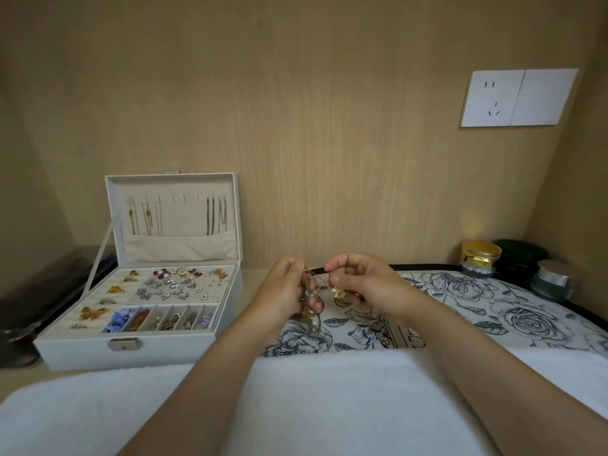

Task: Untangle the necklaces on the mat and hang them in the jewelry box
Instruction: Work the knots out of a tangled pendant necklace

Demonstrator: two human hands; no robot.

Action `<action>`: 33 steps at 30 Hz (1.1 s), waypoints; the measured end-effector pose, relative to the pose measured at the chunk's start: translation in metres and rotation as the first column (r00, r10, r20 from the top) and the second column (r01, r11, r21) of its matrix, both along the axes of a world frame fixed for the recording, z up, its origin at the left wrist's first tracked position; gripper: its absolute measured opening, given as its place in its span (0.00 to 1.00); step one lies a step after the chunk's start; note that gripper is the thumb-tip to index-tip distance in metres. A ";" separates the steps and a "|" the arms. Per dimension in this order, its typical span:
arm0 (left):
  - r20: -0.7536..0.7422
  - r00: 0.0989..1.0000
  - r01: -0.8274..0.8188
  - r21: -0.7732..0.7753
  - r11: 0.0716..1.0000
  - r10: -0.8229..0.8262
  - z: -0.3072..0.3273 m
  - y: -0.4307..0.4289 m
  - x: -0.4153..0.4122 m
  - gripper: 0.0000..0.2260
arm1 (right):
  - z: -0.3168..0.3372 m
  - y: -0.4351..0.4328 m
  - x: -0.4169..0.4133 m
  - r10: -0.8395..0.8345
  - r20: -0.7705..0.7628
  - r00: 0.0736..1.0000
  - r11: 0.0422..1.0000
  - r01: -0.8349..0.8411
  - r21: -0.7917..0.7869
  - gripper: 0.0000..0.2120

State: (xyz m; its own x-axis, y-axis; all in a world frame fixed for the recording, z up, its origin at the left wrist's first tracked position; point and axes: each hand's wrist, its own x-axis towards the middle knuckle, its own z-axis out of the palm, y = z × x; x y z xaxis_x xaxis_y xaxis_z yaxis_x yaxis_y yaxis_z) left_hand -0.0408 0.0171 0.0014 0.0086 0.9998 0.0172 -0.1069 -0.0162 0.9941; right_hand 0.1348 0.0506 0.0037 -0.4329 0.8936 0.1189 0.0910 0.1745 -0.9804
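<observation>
My left hand [285, 292] and my right hand [365, 280] are raised close together above the floral mat [460, 311], both pinching a tangle of thin gold necklaces [312, 292]. A loop of chain with small pendants hangs down from my left fingers toward the mat. A gold charm dangles under my right fingers. The white jewelry box [79, 352] stands open at the left; its raised lid [171, 212] has several chains hanging from hooks above a fabric pocket. The tray below holds earrings and charms.
A white towel [312, 406] covers the front of the table. Jars, one gold [480, 258], one dark [518, 256] and one silver-lidded [556, 279], stand at the back right. Dark objects [33, 301] lie left of the box. A wall socket [518, 97] is on the wooden back panel.
</observation>
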 end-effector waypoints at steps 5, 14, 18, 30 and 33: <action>-0.291 0.957 0.005 0.038 0.999 0.006 -0.005 -0.002 -0.006 0.10 | 0.002 0.002 0.010 0.029 0.188 0.982 1.000 -0.026 -0.017 0.07; -0.539 0.842 0.035 0.098 0.995 0.024 -0.006 -0.003 -0.010 0.10 | 0.001 -0.002 0.009 0.152 0.328 0.932 0.987 -0.126 -0.099 0.10; -0.552 0.827 0.010 0.208 0.978 0.109 -0.003 -0.006 -0.010 0.09 | 0.002 -0.007 0.006 0.177 0.295 0.939 0.983 -0.153 -0.103 0.08; -0.344 0.928 -0.061 0.249 0.967 0.147 -0.005 -0.007 -0.009 0.07 | -0.001 -0.006 0.004 0.177 0.031 0.984 0.960 -0.165 -0.228 0.11; -0.347 0.924 -0.076 0.252 0.965 0.163 -0.006 -0.006 -0.008 0.06 | -0.004 -0.008 0.005 0.221 0.010 0.975 0.952 -0.214 -0.220 0.06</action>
